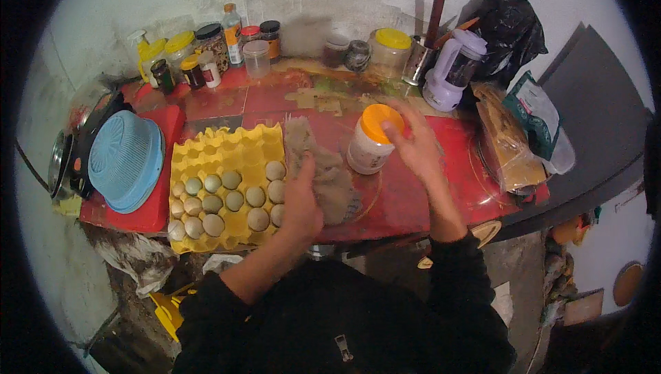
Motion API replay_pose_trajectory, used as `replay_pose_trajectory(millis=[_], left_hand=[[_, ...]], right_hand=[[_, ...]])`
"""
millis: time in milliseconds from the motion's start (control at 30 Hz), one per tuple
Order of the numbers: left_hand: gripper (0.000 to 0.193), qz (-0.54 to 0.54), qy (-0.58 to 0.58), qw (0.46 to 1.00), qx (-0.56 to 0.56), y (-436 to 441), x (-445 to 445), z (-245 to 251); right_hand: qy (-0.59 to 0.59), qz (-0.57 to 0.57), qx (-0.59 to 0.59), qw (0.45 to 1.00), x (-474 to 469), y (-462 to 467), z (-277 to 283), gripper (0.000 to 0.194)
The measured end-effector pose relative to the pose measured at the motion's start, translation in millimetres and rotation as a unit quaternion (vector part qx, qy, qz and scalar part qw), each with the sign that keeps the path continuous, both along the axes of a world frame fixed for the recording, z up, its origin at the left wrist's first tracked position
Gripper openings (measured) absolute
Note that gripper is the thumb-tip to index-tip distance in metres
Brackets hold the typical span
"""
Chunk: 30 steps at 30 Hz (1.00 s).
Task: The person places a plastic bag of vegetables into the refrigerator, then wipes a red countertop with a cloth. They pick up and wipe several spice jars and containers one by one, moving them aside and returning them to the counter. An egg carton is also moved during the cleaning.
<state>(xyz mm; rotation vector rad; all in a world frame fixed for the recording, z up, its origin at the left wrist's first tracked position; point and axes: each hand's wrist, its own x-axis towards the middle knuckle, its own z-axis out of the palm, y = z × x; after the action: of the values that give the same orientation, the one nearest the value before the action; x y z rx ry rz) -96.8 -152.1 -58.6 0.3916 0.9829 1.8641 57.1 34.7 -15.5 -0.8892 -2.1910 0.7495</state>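
A clear plastic jar with pale contents [368,153] stands upright on the red tabletop, its orange lid [379,122] on top. My right hand [417,141] grips the lid from the right, with the thumb across its near side and the fingers behind. Left of the jar lies a crumpled grey-brown cloth [330,183]. Over the cloth's left edge is my left hand [303,201]; whether its fingers hold the cloth is hidden. Just beside that hand, a yellow egg tray [227,146] carries several pale and greenish eggs [212,183], with its far rows vacant.
A blue plastic basket [126,159] rests on a red board [168,126] at left. Jars and bottles [210,46] line the wall. At right are a lilac blender [449,77], a black plastic bag [511,38] and packaged food [508,144]. The table's front edge lies close to my body.
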Motion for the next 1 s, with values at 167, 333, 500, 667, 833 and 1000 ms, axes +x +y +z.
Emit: replay_pose_trajectory(millis=[167,333,500,667,833,1000], left_hand=[[0.049,0.248,0.74,0.625,-0.016,40.2,54.0,-38.2],[0.046,0.258,0.32,0.911,0.034,136.2,86.0,-67.5],[0.04,0.108,0.226,0.959,-0.132,176.5,20.1,-89.8],[0.041,-0.061,-0.018,0.998,0.011,170.1,1.6,-17.8],[0.048,-0.146,0.326,0.934,-0.027,174.3,-11.3,30.7],[0.044,-0.046,0.196,0.979,-0.013,187.6,-22.3,-33.9]], right_hand=[[0.007,0.05,-0.051,0.997,-16.0,43.0,-35.5,0.066],[-0.019,-0.015,0.011,1.0,-13.1,38.6,-45.3,0.066],[-0.032,-0.009,-0.024,0.999,-14.3,29.3,-32.0,0.072],[-0.02,0.067,0.003,0.998,-4.2,27.2,-19.8,0.09],[0.076,0.122,-0.185,0.972,-2.4,30.8,-22.0,0.107],[0.02,0.079,-0.03,0.996,-11.3,39.5,-30.0,0.103]])
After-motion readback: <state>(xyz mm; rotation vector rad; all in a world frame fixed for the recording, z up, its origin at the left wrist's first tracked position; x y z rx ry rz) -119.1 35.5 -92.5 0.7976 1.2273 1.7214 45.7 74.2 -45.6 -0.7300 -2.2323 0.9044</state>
